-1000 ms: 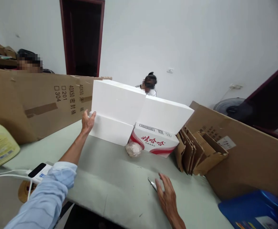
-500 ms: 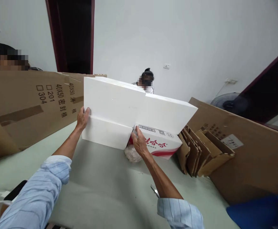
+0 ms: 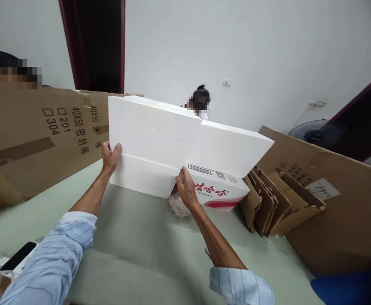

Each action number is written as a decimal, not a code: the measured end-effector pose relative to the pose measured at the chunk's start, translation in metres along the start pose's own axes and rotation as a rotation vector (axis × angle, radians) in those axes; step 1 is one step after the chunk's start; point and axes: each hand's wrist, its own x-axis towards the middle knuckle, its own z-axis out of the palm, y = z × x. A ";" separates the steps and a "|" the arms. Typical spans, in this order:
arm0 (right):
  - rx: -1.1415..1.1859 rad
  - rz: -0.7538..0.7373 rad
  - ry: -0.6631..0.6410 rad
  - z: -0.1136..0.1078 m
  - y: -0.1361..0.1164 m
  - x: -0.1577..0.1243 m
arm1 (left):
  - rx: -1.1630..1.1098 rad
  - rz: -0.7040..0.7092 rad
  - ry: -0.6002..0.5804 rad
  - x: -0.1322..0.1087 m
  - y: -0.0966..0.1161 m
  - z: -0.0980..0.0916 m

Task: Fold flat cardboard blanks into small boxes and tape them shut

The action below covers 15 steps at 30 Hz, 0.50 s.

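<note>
White rectangular boxes (image 3: 153,131): stacked on pale-green surface (image 3: 134,254), beside red-and-white cardboard carton (image 3: 225,190)
Contents: hidden
Left fingers (image 3: 106,149): gripping stack's left edge
Right fingers (image 3: 185,173): curled at lower box (image 3: 142,176), unclear if gripping

Just left of the left grip (image 3: 110,157), a tall brown cardboard panel (image 3: 23,123) with black print; below and left of that grip, a flat black-and-white device (image 3: 17,256). Right of the right grip (image 3: 187,187), upright brown folded cardboard pieces (image 3: 268,207) beside a white-labelled brown cardboard sheet (image 3: 331,228). Far beyond both, a dark-haired person (image 3: 201,101), a white wall socket (image 3: 227,83) and a round dark fan (image 3: 312,133).
</note>
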 end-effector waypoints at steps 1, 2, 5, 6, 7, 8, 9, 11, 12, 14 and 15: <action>0.025 0.006 -0.005 0.001 -0.002 0.000 | -0.009 -0.002 0.010 0.000 -0.001 0.000; 0.046 0.008 -0.010 0.001 -0.003 -0.001 | -0.018 -0.004 0.020 -0.001 -0.001 0.000; 0.090 0.010 -0.024 0.002 -0.008 -0.001 | -0.037 -0.015 0.061 -0.002 -0.001 0.000; 0.097 0.013 -0.026 0.003 -0.009 -0.001 | -0.041 -0.020 0.073 -0.003 -0.001 -0.001; 0.100 0.018 -0.027 0.003 -0.009 -0.002 | -0.043 -0.025 0.082 -0.003 -0.001 -0.001; 0.102 0.025 -0.025 0.003 -0.009 -0.002 | -0.046 -0.030 0.088 -0.003 0.000 -0.001; 0.101 0.031 -0.023 0.003 -0.009 -0.003 | -0.049 -0.034 0.089 -0.003 0.001 -0.001; 0.095 0.041 -0.014 0.003 -0.007 -0.005 | -0.057 -0.041 0.083 -0.003 0.002 -0.001; 0.090 0.043 -0.009 0.003 -0.006 -0.006 | -0.061 -0.045 0.078 -0.002 0.003 0.000; 0.075 0.040 -0.002 0.003 -0.004 -0.008 | -0.067 -0.051 0.067 -0.001 0.003 0.001; 0.066 0.038 0.000 0.003 -0.003 -0.009 | -0.068 -0.054 0.062 0.000 0.003 0.001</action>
